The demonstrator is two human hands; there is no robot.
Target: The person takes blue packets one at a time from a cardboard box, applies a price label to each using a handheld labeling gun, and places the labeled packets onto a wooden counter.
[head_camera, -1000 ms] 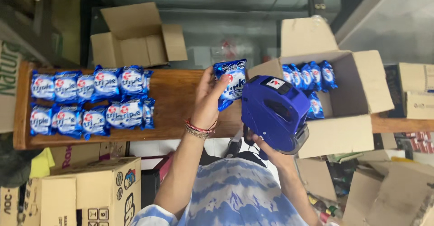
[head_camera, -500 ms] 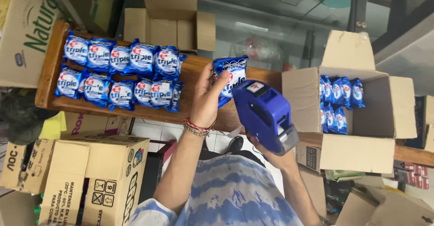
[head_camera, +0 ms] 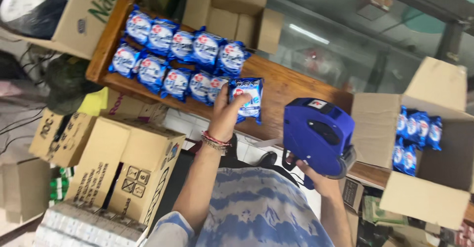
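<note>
Lowered toward the counter [head_camera: 296, 86], left hand [head_camera: 228, 113] grips a blue packet [head_camera: 249, 101]; right hand [head_camera: 316, 175] clutches the label gun [head_camera: 316, 136] at four o'clock; best pressed flat.

Bare wooden counter [head_camera: 296, 86] is left free between the packet rows [head_camera: 182, 61] at ten o'clock and the open carton [head_camera: 419, 143] at three o'clock.

The person wears a blue-and-white tie-dyed top [head_camera: 256, 207] with short sleeves that leave both forearms bare, and a stack of thin red, white and beaded bangles [head_camera: 215, 141] circles the left wrist, while the right wrist carries nothing.
</note>
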